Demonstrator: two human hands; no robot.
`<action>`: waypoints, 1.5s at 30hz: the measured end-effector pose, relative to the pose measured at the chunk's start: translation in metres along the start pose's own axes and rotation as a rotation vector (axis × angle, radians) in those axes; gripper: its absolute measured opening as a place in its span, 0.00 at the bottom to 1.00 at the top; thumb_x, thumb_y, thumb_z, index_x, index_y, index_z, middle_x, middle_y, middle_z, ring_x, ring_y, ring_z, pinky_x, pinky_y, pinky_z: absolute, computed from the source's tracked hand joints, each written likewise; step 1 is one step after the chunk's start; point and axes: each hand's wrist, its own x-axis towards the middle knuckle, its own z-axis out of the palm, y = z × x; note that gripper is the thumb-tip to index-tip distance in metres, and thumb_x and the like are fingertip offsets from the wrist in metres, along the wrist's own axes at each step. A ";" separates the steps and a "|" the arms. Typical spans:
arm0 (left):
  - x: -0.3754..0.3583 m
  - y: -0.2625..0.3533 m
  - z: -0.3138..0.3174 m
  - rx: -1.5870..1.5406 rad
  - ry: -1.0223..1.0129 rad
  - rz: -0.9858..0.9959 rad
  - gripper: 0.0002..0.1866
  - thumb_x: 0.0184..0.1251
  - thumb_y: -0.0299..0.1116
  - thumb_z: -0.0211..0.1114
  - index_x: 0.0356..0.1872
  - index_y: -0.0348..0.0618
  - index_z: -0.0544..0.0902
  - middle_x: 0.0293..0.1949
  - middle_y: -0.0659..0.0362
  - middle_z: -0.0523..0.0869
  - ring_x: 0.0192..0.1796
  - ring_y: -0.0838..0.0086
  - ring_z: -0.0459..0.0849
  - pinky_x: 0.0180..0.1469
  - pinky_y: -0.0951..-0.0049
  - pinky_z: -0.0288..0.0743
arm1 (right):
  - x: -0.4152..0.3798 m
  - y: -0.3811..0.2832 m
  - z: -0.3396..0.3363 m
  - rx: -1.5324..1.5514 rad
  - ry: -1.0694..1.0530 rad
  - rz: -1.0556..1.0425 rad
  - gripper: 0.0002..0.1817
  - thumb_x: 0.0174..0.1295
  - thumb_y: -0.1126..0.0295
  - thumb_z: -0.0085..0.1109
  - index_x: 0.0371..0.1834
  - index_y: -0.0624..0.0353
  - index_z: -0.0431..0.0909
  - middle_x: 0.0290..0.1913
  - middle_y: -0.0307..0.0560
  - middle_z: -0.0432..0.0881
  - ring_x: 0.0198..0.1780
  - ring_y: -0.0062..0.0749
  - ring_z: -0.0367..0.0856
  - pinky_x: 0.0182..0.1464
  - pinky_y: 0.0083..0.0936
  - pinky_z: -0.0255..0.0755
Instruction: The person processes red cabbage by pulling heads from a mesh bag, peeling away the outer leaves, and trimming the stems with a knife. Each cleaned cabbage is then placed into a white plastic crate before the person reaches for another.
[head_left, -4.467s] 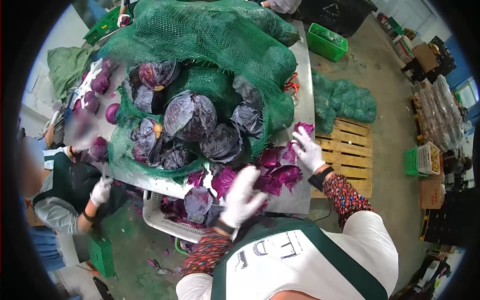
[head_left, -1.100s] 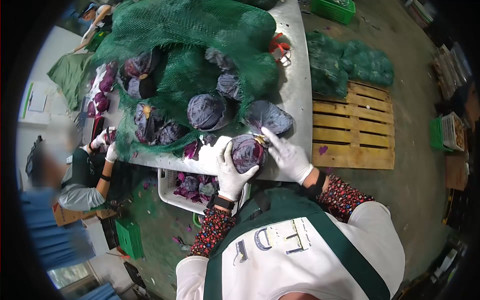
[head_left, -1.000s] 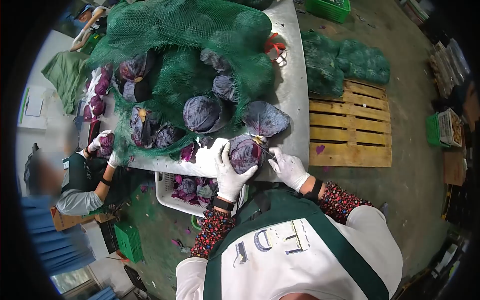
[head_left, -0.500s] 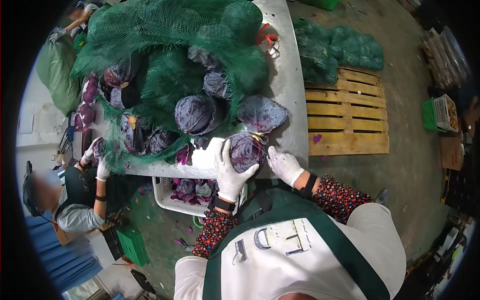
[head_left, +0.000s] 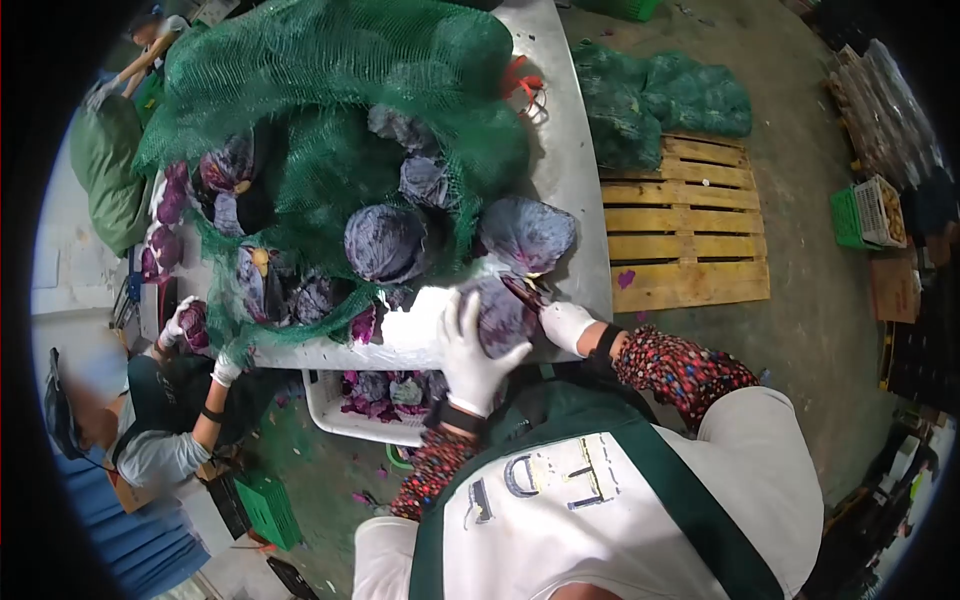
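A purple cabbage [head_left: 505, 318] rests at the near edge of the metal table. My left hand [head_left: 472, 352], in a white glove, presses against its left side with thumb and fingers spread around it. My gloved right hand [head_left: 567, 327] is closed at the cabbage's right side, on what looks like a small knife [head_left: 524, 292], dark and slim, lying against the cabbage's upper right. A loose outer leaf [head_left: 527, 235] lies just beyond. Farther left, another whole cabbage [head_left: 385, 243] sits at the mouth of a green mesh sack [head_left: 340, 60].
Below the table edge stands a white crate [head_left: 322, 400] with purple leaves in it. A co-worker [head_left: 165, 440] handles a cabbage at the left. To the right are a wooden pallet [head_left: 690, 245] and filled green sacks [head_left: 660, 95]. Red ties [head_left: 522, 85] lie on the table.
My right hand has turned and moved slightly down and right; the dark, slim tool now shows across the cabbage's top right. My left hand still holds the cabbage. The co-worker's hands have moved apart.
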 end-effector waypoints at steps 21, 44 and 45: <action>-0.070 -0.101 -0.012 -0.721 0.063 -0.368 0.50 0.46 0.36 0.80 0.71 0.43 0.59 0.64 0.49 0.70 0.64 0.64 0.72 0.63 0.64 0.71 | -0.012 0.017 0.023 -0.128 0.394 0.024 0.11 0.65 0.72 0.43 0.44 0.63 0.75 0.30 0.54 0.85 0.30 0.45 0.86 0.31 0.38 0.79; -0.102 -0.083 -0.021 -1.719 0.338 -0.798 0.40 0.60 0.55 0.63 0.73 0.64 0.58 0.73 0.52 0.57 0.72 0.49 0.59 0.60 0.30 0.66 | 0.019 0.045 0.010 0.213 0.516 0.175 0.30 0.65 0.51 0.54 0.69 0.46 0.66 0.76 0.50 0.55 0.56 0.52 0.79 0.56 0.39 0.74; -0.110 -0.093 -0.014 -1.808 0.388 -0.770 0.41 0.58 0.56 0.64 0.73 0.64 0.59 0.73 0.52 0.57 0.72 0.48 0.58 0.61 0.29 0.63 | 0.023 0.038 0.018 0.190 0.547 0.201 0.30 0.66 0.51 0.52 0.70 0.47 0.64 0.76 0.47 0.56 0.55 0.50 0.80 0.54 0.39 0.75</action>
